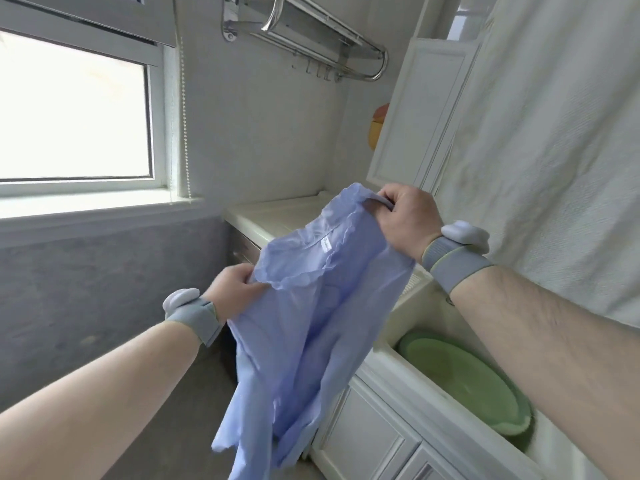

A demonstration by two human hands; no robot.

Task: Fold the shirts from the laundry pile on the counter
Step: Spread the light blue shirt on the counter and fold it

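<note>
A light blue shirt (304,323) hangs in the air in front of me, its inner label showing near the top. My left hand (233,292) grips its upper left edge. My right hand (403,220) grips the upper right edge, a bit higher and farther away. The rest of the shirt droops loosely down toward the floor. Both wrists wear grey bands with white pods. No laundry pile is in view.
The view is tilted. A white counter (277,216) runs along the wall, with a sink holding a green basin (467,379) at the right and cabinet doors (363,441) below. A window (72,116) is at the left and a metal towel rack (311,39) overhead.
</note>
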